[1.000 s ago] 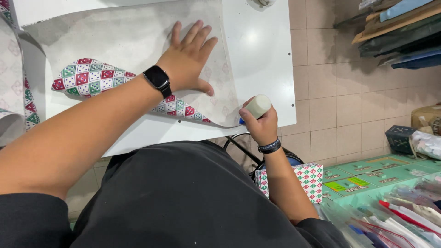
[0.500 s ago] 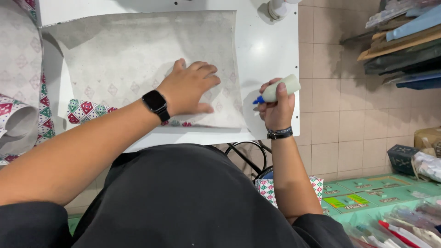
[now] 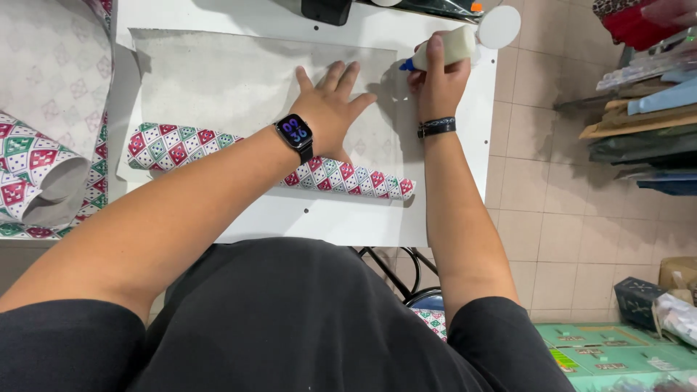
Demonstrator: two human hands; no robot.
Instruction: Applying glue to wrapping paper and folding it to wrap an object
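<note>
Folded patterned edge (image 3: 348, 178) lying nearest along white table (image 3: 465, 210) | left hand (image 3: 330, 109) flat, fingers spread, pressing wrapping paper (image 3: 218, 80) | right hand (image 3: 439, 83) clamped on glue bottle (image 3: 446, 49), moved up from near edge to far right corner, blue tip at paper edge.

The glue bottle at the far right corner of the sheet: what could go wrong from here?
1. The right hand tips the glue bottle at the very corner of the wrapping paper; glue might land on the white table.
2. Only the left hand presses the paper flat, so the rolled patterned edge may curl onto wet glue.
3. The left hand lies close to the nozzle and could smear glue.
</note>
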